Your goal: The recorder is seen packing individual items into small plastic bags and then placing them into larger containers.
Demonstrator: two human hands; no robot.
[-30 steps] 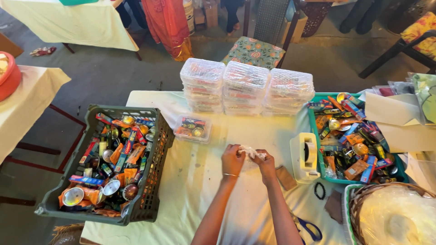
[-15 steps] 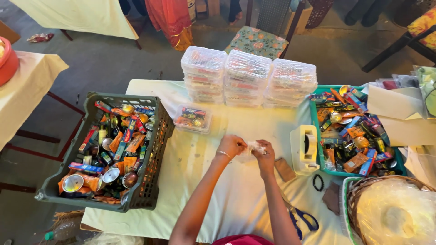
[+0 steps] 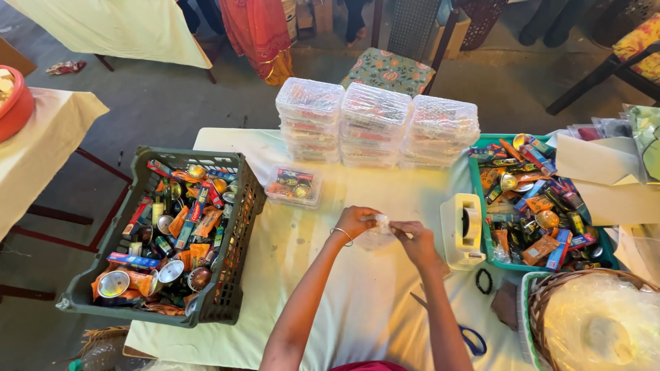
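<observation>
Over the middle of the table (image 3: 357,302), the left hand (image 3: 355,221) and the right hand (image 3: 417,242) meet, both pinching a small clear plastic wrap (image 3: 379,232) between their fingertips, the wrap hanging just above the pale cloth. At about nine o'clock from the hands sits a dark green crate (image 3: 227,302) full of packets and tins, and at eleven o'clock lies a small clear box (image 3: 294,185), with three stacks of clear boxes (image 3: 377,124) beyond at twelve. Just at three o'clock stands a white tape dispenser (image 3: 462,230), touching a teal tray (image 3: 479,206) of packets.
</observation>
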